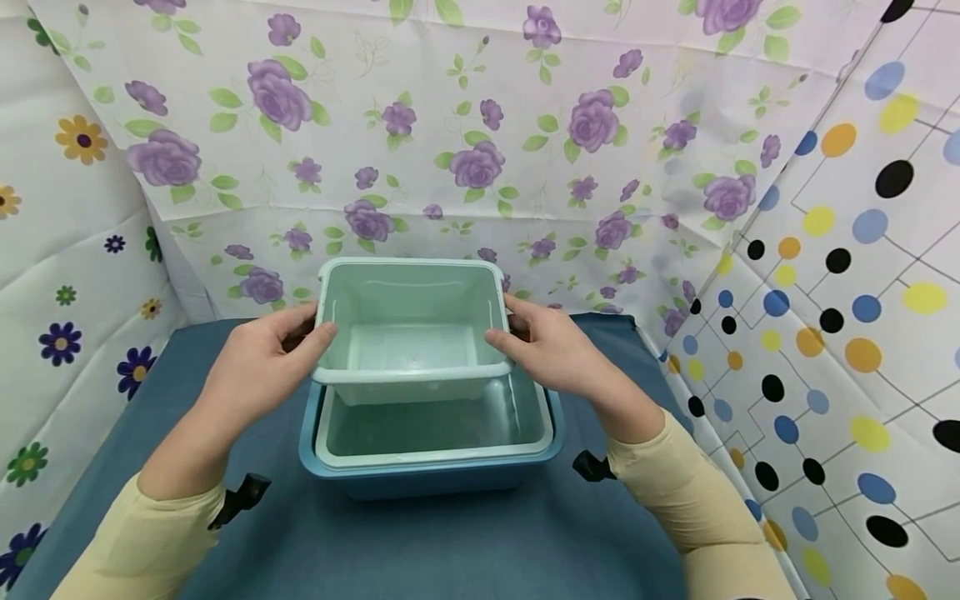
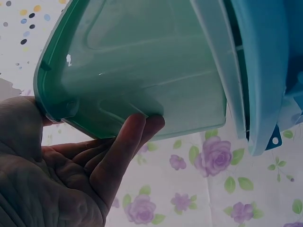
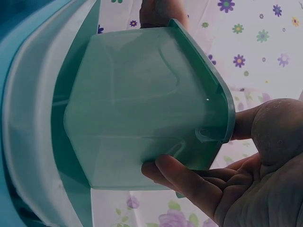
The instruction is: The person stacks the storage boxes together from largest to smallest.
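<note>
A small pale green plastic bin (image 1: 412, 333) is gripped at its two short sides and tilted, its opening toward the head camera. My left hand (image 1: 258, 358) holds the left side, thumb over the rim and fingers against the outer wall. On the right side my right hand (image 1: 551, 346) holds it the same way. Below sits a larger pale green bin (image 1: 435, 458), nested inside a blue bin (image 1: 431, 483). In the left wrist view the small bin (image 2: 156, 80) stands above the larger ones; the right wrist view shows its outer wall (image 3: 128, 109) too.
A dark blue cloth (image 1: 420, 550) covers the table. Floral sheets (image 1: 480, 125) hang behind and to the left, and a dotted sheet (image 1: 847, 333) hangs on the right. Black camera mounts (image 1: 243, 496) stick out from the sleeves.
</note>
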Motion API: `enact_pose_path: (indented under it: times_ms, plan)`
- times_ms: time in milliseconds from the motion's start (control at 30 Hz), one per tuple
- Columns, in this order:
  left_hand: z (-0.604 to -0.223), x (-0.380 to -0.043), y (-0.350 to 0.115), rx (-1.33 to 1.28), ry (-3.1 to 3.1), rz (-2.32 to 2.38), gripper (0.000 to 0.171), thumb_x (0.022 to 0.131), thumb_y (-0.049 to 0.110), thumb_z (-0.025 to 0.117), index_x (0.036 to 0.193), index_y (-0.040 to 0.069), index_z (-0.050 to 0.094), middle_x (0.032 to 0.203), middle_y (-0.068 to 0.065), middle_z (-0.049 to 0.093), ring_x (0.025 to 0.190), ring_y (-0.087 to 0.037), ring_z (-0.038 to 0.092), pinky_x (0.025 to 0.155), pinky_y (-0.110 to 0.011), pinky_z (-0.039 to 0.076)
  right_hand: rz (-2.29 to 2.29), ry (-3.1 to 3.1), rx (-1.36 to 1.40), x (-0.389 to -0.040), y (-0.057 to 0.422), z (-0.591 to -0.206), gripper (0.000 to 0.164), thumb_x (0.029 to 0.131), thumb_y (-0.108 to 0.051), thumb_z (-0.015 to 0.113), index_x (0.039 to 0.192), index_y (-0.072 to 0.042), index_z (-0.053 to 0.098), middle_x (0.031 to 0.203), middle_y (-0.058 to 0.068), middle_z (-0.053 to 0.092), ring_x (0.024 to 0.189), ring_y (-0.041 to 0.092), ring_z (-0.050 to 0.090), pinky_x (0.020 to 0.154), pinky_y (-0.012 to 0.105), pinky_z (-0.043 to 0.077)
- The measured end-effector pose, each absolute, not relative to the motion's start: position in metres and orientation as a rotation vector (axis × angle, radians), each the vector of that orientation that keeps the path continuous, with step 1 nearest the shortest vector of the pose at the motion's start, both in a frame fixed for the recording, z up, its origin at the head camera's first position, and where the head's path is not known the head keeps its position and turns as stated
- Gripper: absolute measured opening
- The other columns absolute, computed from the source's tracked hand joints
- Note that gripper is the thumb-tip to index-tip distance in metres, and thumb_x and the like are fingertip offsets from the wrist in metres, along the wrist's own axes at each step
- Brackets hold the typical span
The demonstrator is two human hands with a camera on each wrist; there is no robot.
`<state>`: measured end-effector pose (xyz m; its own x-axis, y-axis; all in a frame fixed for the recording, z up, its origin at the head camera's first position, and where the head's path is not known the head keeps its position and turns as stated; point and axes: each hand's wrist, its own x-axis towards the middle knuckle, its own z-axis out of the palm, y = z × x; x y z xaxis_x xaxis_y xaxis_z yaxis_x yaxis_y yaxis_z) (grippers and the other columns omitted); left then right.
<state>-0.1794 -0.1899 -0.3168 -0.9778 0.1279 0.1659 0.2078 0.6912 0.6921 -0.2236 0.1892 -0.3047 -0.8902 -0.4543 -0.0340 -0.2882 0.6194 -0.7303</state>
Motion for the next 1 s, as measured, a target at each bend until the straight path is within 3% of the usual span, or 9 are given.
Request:
enact_pose_path:
  times_ms: [300,500,633,733,1000]
  plan:
    - [-0.3145,-0.177,-0.1888,-0.272,-2.816,-1.165,0.065,0.115,0.053,0.057,0.163,0.01,0.059,0.135,-0.016,0.076,0.11,-0.029,0.073,0.08,-0.041,0.056,-1.126,2.616,-0.627,-0.2199,0.192,-0.3025,0.073,0.117,-0.038,0.061,0.177,-0.013,0.029,0.125,0.005,0.079,0.049,0.018,0.037,0.063,0.041,0.043]
    - [-0.314,-0.1761,-0.1893,-0.271,-2.832,-1.157,0.064,0.115,0.053,0.057,0.162,0.009,0.06,0.127,-0.014,0.078,0.102,-0.027,0.07,0.075,-0.039,0.054,-1.113,2.617,-0.645,-0.2185,0.1937,-0.3026,0.073,0.116,-0.039,0.061,0.177,-0.012,0.03,0.097,0.003,0.075,0.05,0.018,0.036,0.062,0.04,0.041]
    - [-0.3143,-0.1762,-0.1895,-0.269,-2.85,-1.158,0.068,0.115,0.054,0.056,0.163,0.007,0.057,0.13,-0.016,0.077,0.107,-0.028,0.07,0.078,-0.041,0.055,-1.114,2.61,-0.633,-0.2189,0.1949,-0.3039,0.073,0.116,-0.04,0.061,0.176,-0.011,0.031,0.099,0.006,0.076,0.05,0.017,0.035,0.062,0.039,0.041]
    - [-0.3148,-0.1758,-0.1894,-0.27,-2.857,-1.157,0.068,0.115,0.055,0.056,0.163,0.007,0.058,0.124,-0.014,0.077,0.102,-0.028,0.068,0.076,-0.04,0.053,-1.12,2.605,-0.616,-0.2194,0.1962,-0.3057,0.073,0.116,-0.039,0.062,0.176,-0.011,0.031,0.111,0.004,0.079,0.05,0.017,0.036,0.062,0.039,0.041]
    - [-0.3157,-0.1736,-0.1895,-0.264,-2.878,-1.171,0.064,0.114,0.056,0.057,0.161,0.012,0.061,0.121,-0.01,0.076,0.097,-0.026,0.065,0.072,-0.038,0.052,-1.118,2.601,-0.616,-0.2178,0.1987,-0.3088,0.071,0.116,-0.041,0.063,0.176,-0.014,0.035,0.106,0.001,0.079,0.052,0.019,0.038,0.063,0.04,0.043]
